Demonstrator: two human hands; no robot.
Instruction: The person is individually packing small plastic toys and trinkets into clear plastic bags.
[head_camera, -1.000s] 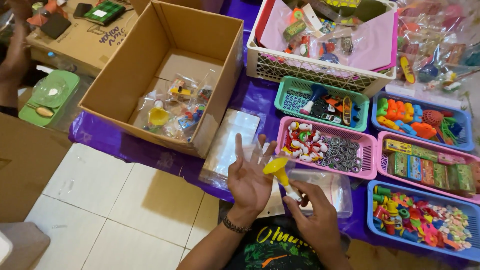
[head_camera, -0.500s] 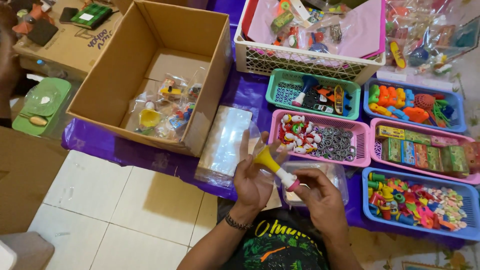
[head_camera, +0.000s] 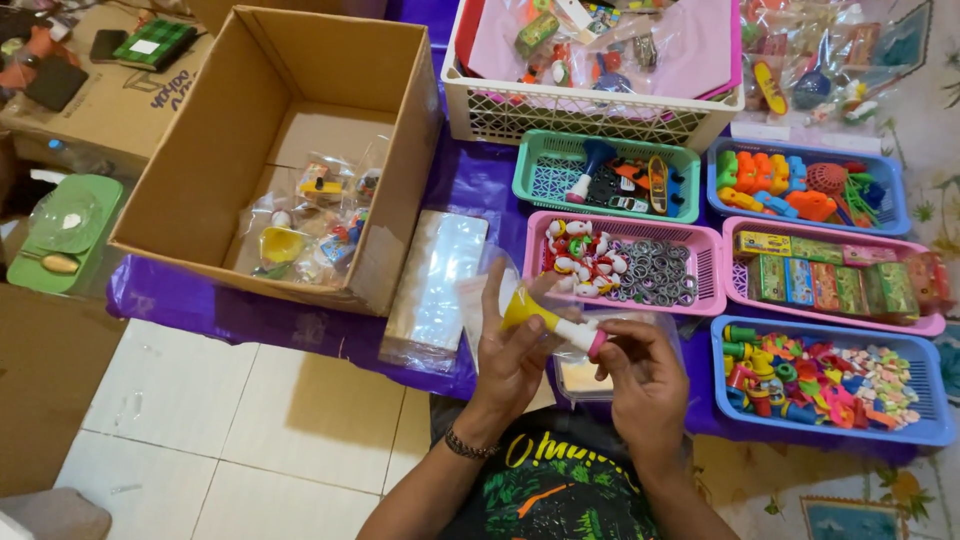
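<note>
Since the earlier frames, both hands are being seen closer together at the lower middle of the frame, and the toy horn (head_camera: 548, 320) is being held lower, tilted with its yellow bell up-left and its pink mouthpiece down-right.

At the upper left, a large cardboard box (head_camera: 390, 120) is being shown open, with clear packets of small toys lying in it. At the top middle, a white lattice basket (head_camera: 590, 112) is being filled by pink sheets and bagged toys. A purple table cover (head_camera: 300, 320) is being spread beneath everything. Just right of the box, a stack of clear bags (head_camera: 435, 290) is being rested on the cover.

To the right, trays are being laid out in rows: a green tray (head_camera: 545, 175), a pink tray (head_camera: 700, 300) of metal rings and small figures, a second pink tray (head_camera: 740, 275) of little boxes, and two blue trays (head_camera: 895, 215) (head_camera: 725, 375) of coloured plastic pieces.

The left hand (head_camera: 510, 360) is being wrapped around the horn's bell end, fingers curled narrow, with a thin clear bag (head_camera: 480, 295) touching it. The right hand (head_camera: 645, 385) is being pinched on the pink mouthpiece, fingertips close together.
</note>
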